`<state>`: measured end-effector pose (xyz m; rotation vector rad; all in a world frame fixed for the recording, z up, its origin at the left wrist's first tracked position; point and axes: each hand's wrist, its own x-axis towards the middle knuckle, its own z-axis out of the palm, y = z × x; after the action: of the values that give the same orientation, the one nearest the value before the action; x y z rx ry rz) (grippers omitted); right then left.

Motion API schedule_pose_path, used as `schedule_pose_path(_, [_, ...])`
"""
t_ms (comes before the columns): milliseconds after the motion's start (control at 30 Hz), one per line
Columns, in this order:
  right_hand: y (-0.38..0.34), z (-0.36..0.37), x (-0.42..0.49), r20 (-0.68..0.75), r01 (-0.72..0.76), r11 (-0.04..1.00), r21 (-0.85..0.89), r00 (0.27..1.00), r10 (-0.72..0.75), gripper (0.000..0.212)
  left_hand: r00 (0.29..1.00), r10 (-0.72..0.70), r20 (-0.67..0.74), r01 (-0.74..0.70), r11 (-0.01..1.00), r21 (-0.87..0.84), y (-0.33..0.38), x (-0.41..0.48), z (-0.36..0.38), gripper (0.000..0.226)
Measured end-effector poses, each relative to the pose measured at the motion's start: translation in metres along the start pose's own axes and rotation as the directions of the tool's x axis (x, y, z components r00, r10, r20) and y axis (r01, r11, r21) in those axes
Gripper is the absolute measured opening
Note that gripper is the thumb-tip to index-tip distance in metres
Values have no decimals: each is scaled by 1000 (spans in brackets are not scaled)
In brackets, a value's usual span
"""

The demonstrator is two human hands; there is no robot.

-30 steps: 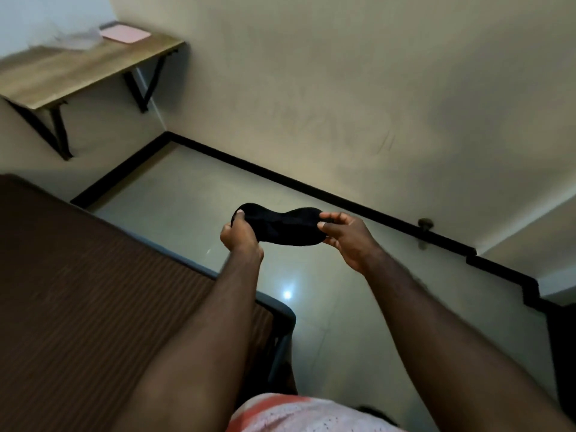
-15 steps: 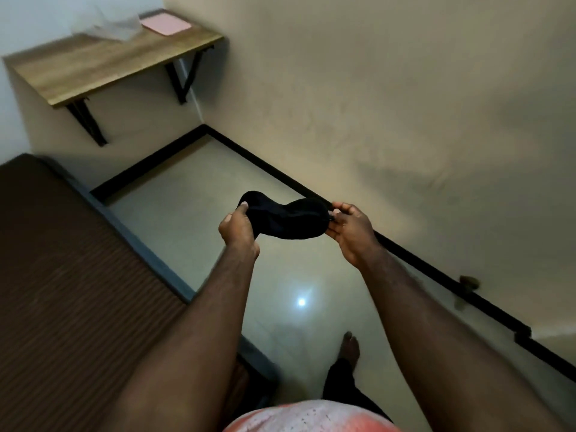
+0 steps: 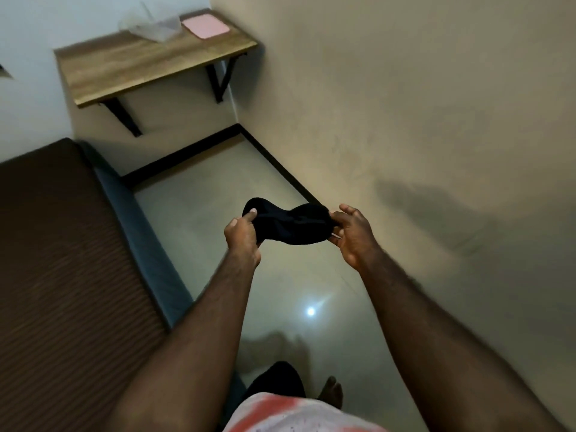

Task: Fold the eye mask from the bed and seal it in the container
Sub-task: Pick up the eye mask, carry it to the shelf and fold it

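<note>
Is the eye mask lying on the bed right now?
No, the eye mask is held in the air over the floor between the left hand and right hand, beside the bed.

eye mask: black cloth, matt, soft and slightly creased where the hands pinch its ends
desk: wood with pale streaked grain, dull finish; brackets beneath it look like black metal
container: clear plastic, faintly shiny, on the desk
lid: pink, smooth, matt plastic, just beside the container
bed: brown ribbed cloth, matt; its edge grey-blue fabric
floor: smooth glossy tile, mirroring a light
wall: matt paint, slightly uneven
</note>
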<state>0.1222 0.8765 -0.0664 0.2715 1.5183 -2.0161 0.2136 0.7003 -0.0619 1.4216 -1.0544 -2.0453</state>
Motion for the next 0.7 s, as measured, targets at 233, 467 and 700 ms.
schedule_pose_path(233, [-22,58,84,83,84,969,-231,994,-66,69,998,27,-59,-32,996,-88,34,65,25,14])
schedule_pose_path(467, [-56,146,183,101,172,924,-342,984,-146,58,997,22,-78,-29,995,-92,93,163,46,14])
schedule_pose_path(700, [-62,247,276,84,211,900,-382,977,-194,47,991,86,-102,-86,996,3,167,261,37,39])
